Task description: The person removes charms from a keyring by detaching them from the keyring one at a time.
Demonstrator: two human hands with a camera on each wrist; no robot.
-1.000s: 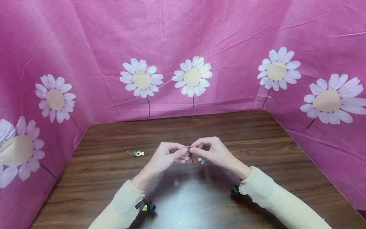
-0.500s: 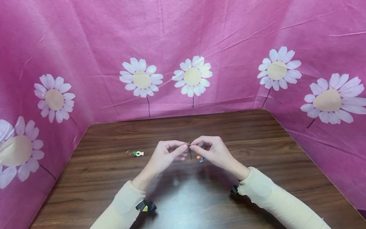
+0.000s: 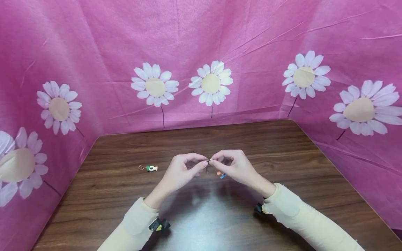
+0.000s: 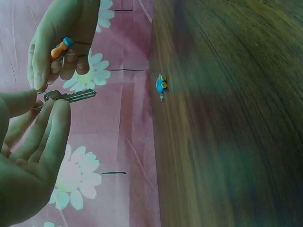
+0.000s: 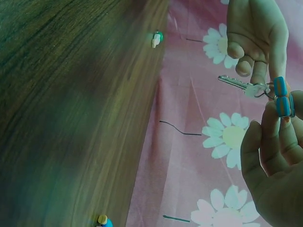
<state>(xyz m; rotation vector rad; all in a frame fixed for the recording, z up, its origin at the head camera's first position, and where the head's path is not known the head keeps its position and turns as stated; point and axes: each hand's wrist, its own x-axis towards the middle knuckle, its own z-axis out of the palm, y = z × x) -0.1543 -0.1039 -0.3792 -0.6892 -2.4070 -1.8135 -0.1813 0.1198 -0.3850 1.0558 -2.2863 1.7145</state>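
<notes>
Above the table, my left hand (image 3: 180, 170) and right hand (image 3: 233, 165) meet at the fingertips. Between thumb and fingers each pinches a small metal key ring (image 5: 269, 90). A silver key (image 4: 78, 96) hangs from it, beside the left fingers. Under my right hand dangles an orange-and-blue charm (image 4: 61, 48), close to the ring; in the right wrist view the charm (image 5: 282, 97) partly covers the fingertips. The fingers hide much of the ring.
A green-and-white charm with a ring (image 3: 150, 168) lies left of my left hand on the brown wooden table (image 3: 125, 202). Also on the table is a blue-and-yellow charm (image 4: 161, 85). Pink cloth with daisies (image 3: 188, 42) surrounds the table's far and side edges.
Both hands stay nearly in place, fingertips shifting slightly on the ring. The key has turned and shows shorter and thinner below the fingers in the head view.
</notes>
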